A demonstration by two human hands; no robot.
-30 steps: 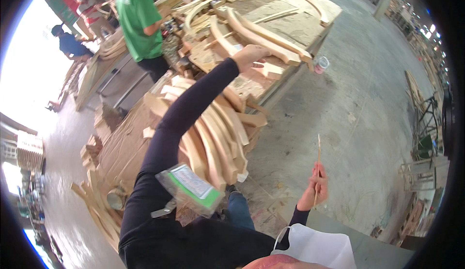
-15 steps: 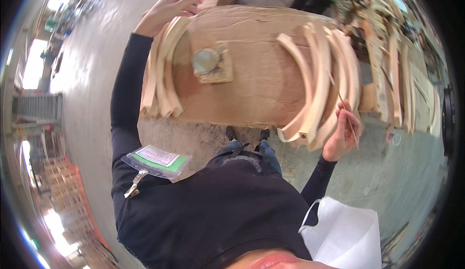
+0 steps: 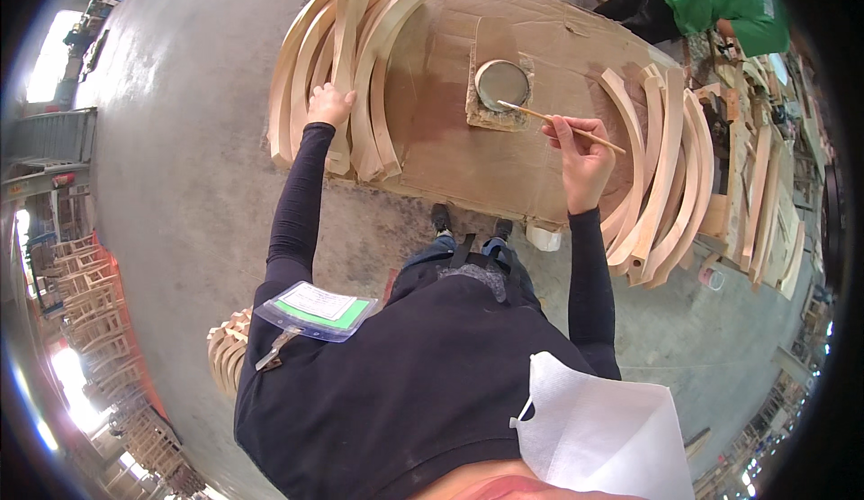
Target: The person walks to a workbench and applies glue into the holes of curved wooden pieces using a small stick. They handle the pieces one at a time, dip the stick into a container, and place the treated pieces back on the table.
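Note:
My left hand (image 3: 330, 106) rests on a pile of curved pale wooden pieces (image 3: 360, 59) at the left end of a cardboard-covered table (image 3: 468, 153). My right hand (image 3: 580, 149) grips a thin wooden stick (image 3: 558, 126), its tip reaching over a round tin (image 3: 501, 84) that sits on a square pad near the table's middle. A second pile of curved wooden pieces (image 3: 661, 176) lies at the table's right end, just beyond my right hand.
A person in a green top (image 3: 720, 5) bends over at the far right corner. More wooden parts (image 3: 765, 194) lie on the right. Stacked chair frames (image 3: 99, 320) stand at the left, curved pieces (image 3: 227, 351) by my left side. Grey concrete floor (image 3: 189, 167) surrounds the table.
The view swung round to face the table. My left hand came down onto the left pile. My right hand brought the stick from the right pile over to the tin.

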